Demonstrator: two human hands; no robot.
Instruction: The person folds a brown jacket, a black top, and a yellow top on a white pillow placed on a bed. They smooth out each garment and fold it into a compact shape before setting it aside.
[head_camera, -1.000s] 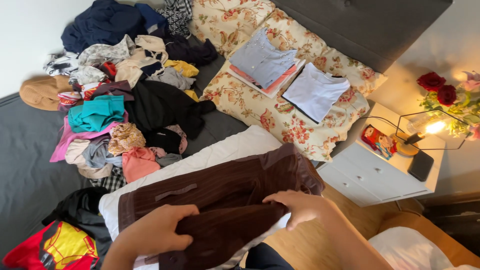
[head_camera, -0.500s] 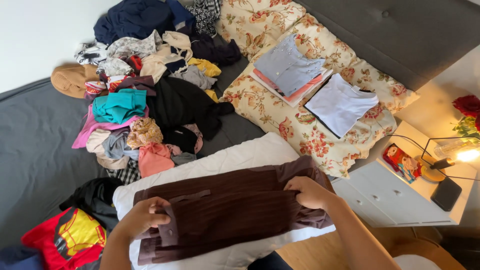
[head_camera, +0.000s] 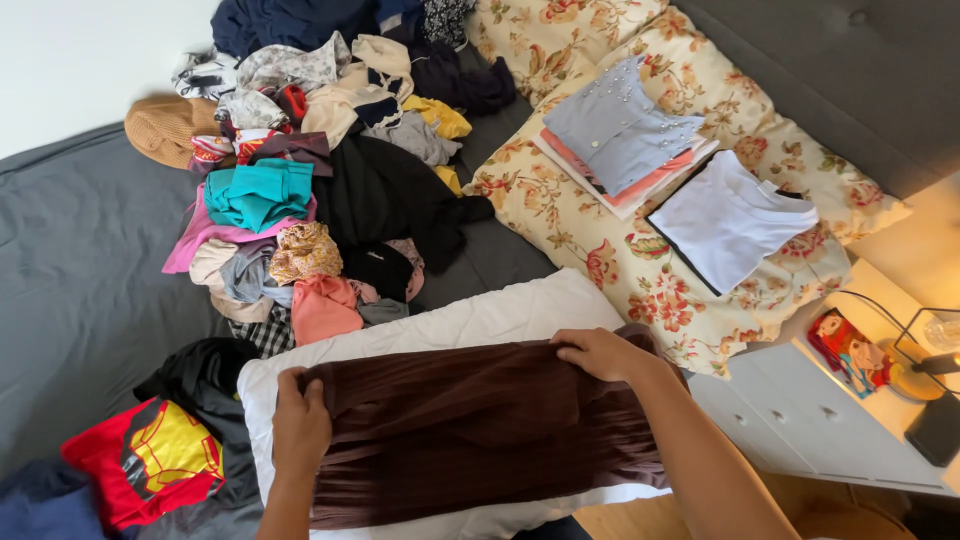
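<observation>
While I lean over the bed (head_camera: 80, 290), both of my hands are clamped on a dark brown ribbed garment (head_camera: 480, 440) that lies spread across a white pillow (head_camera: 470, 325). My left hand (head_camera: 300, 425) pinches the garment's left edge, fingers curled over the fabric, and my right hand (head_camera: 598, 352) grips its upper right edge, so the two hands sit well apart with the cloth stretched flat between them. The brown garment covers most of the pillow, with white showing along the top and at the bottom right corner.

Beyond the pillow, on the grey bedsheet, sits a jumbled pile of unfolded clothes (head_camera: 330, 170): a teal piece (head_camera: 262, 192), a salmon-pink piece (head_camera: 325, 305), a black one (head_camera: 385, 195) and a tan knitted hat (head_camera: 165, 128) at its far left. Just left of the pillow lies a red shirt with a yellow print (head_camera: 150, 460) against a black garment.

To the right, a floral pillow (head_camera: 640, 260) carries two neat stacks: a grey-blue folded top over pink layers (head_camera: 620, 130), and a white folded shirt (head_camera: 730, 220) beside it. Past the bed's right edge stands a white bedside drawer unit (head_camera: 800, 420) with a lit lamp (head_camera: 925, 370) on top.
</observation>
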